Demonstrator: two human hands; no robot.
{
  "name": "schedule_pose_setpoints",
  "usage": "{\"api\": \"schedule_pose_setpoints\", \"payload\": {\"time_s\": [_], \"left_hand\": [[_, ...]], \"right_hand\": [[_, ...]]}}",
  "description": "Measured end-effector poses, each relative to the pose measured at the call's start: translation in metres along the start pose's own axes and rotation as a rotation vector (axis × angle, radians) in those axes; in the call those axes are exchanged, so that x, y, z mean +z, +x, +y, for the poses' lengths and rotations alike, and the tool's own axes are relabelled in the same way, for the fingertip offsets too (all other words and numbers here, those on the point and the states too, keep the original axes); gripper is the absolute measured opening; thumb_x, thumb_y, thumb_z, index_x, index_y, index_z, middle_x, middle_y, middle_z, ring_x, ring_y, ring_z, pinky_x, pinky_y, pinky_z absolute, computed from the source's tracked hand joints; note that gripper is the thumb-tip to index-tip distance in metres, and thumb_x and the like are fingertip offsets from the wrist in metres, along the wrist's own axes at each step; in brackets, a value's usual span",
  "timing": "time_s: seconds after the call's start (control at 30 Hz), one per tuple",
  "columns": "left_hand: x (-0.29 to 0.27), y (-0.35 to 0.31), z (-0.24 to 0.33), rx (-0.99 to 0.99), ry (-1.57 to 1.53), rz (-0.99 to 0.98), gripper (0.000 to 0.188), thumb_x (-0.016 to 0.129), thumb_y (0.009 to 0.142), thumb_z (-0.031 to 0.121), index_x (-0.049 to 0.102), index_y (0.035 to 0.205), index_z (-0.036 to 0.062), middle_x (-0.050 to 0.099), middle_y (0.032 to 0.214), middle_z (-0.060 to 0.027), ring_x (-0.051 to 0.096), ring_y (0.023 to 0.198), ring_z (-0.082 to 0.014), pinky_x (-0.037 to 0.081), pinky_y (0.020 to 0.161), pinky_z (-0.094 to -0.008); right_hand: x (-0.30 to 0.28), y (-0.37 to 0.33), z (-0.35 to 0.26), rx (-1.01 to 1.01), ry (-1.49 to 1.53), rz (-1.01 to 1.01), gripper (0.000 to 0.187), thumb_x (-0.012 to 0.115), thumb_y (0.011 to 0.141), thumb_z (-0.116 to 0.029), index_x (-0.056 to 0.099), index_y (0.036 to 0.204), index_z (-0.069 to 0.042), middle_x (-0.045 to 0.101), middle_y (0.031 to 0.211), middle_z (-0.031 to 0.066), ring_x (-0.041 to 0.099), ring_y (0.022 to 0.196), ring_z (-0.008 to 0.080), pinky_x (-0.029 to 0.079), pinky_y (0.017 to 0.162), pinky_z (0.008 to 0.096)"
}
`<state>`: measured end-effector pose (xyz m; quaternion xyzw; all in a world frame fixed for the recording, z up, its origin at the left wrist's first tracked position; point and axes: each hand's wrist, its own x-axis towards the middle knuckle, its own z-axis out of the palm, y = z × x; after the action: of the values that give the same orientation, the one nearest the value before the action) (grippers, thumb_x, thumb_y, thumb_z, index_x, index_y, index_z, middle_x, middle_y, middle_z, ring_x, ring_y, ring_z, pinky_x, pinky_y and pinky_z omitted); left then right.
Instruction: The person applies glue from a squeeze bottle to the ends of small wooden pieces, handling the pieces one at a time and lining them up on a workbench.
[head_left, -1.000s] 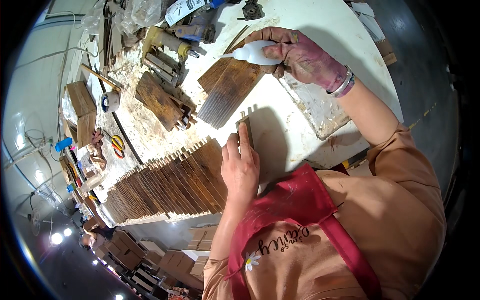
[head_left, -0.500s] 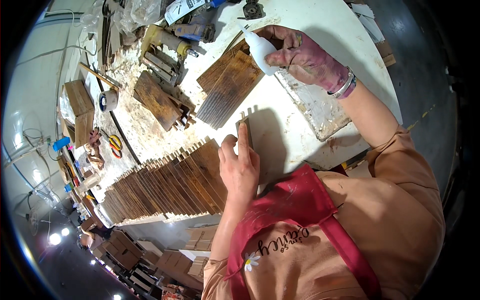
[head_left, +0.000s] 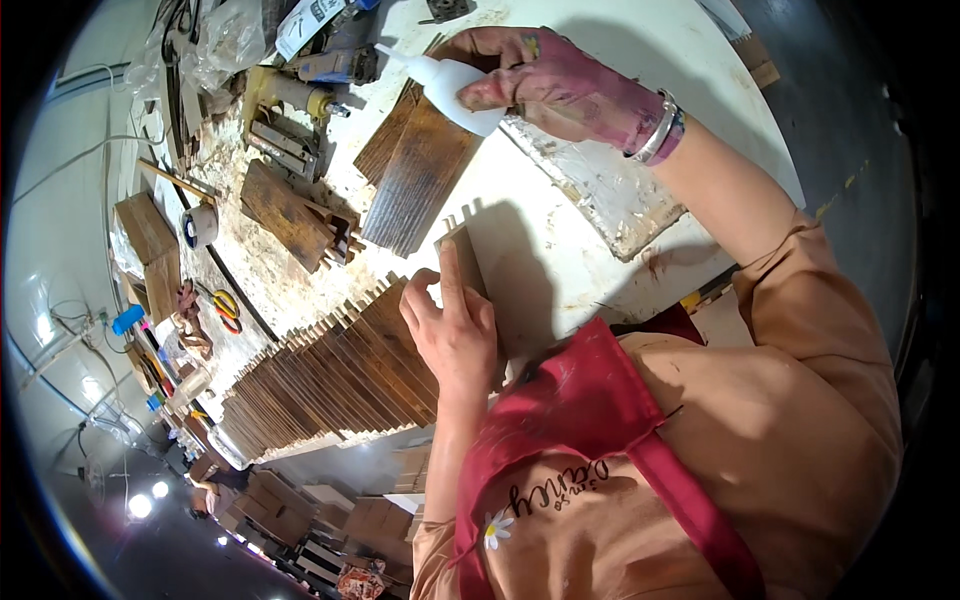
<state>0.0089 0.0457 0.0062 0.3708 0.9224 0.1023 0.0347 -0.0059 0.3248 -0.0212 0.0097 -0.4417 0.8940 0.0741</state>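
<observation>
My right hand (head_left: 570, 92), in a purple-stained glove, is closed around a white squeeze bottle (head_left: 462, 97) with a thin nozzle. The bottle is tilted over the table, its nozzle pointing to the upper left. My bare left hand (head_left: 455, 340) grips a narrow wooden board (head_left: 466, 268) stood on edge, the index finger stretched along its top. Pale dowel pegs stick out of the board's far end. Just beyond, two flat brown boards (head_left: 420, 190) lie partly overlapped beneath the bottle. A long row of similar pegged boards (head_left: 330, 375) stands to the left of my left hand.
A nail gun (head_left: 285, 110), a small stack of boards (head_left: 290, 215), a tape roll (head_left: 200, 226) and yellow-handled scissors (head_left: 227, 310) occupy the table's left side. A white, smeared panel (head_left: 610, 190) lies at right. Cardboard boxes (head_left: 275, 505) stand beyond the table's lower-left edge.
My right hand has moved left with the bottle, now tipped further over. My left hand still grips the pegged board. The whole view has shifted slightly.
</observation>
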Motion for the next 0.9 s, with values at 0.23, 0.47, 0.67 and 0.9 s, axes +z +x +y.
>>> {"api": "schedule_pose_setpoints", "payload": {"time_s": [0.23, 0.47, 0.67, 0.9], "left_hand": [[0.002, 0.0, -0.004, 0.005, -0.039, -0.008, 0.061, 0.053, 0.08, 0.004, 0.044, 0.14, 0.0118, 0.043, 0.113, -0.0195, 0.044, 0.103, -0.0343, 0.038, 0.093, -0.0447], [0.006, 0.001, -0.009, -0.037, -0.163, -0.02, 0.056, 0.05, 0.084, 0.005, 0.045, 0.139, 0.0068, 0.041, 0.119, -0.019, 0.045, 0.107, -0.0318, 0.037, 0.095, -0.042], [0.007, 0.0, -0.011, -0.022, -0.247, -0.028, 0.054, 0.049, 0.082, 0.005, 0.045, 0.136, 0.001, 0.04, 0.122, -0.0205, 0.044, 0.112, -0.0329, 0.038, 0.095, -0.0428], [0.01, -0.001, -0.017, -0.001, -0.337, 0.011, 0.05, 0.052, 0.082, 0.013, 0.049, 0.13, -0.0007, 0.032, 0.127, -0.0264, 0.043, 0.108, -0.0359, 0.044, 0.087, -0.0459]], "right_hand": [[-0.002, 0.008, 0.006, -0.045, -0.062, -0.008, 0.048, 0.063, 0.085, -0.002, 0.049, 0.13, 0.005, 0.059, 0.12, 0.0073, 0.057, 0.107, 0.0104, 0.044, 0.094, 0.0225], [0.003, 0.004, 0.003, -0.041, -0.126, 0.006, 0.042, 0.059, 0.086, -0.002, 0.052, 0.126, 0.008, 0.059, 0.121, 0.0094, 0.055, 0.11, 0.0107, 0.043, 0.095, 0.0242], [0.01, -0.009, -0.01, -0.02, -0.36, 0.112, 0.046, 0.07, 0.081, -0.02, 0.059, 0.12, 0.003, 0.068, 0.093, 0.0053, 0.06, 0.09, 0.0092, 0.046, 0.081, 0.0248], [0.009, 0.003, -0.014, 0.113, 0.052, -0.081, 0.04, 0.06, 0.09, -0.002, 0.047, 0.127, 0.005, 0.056, 0.109, 0.003, 0.053, 0.099, 0.0101, 0.045, 0.09, 0.0224]]}}
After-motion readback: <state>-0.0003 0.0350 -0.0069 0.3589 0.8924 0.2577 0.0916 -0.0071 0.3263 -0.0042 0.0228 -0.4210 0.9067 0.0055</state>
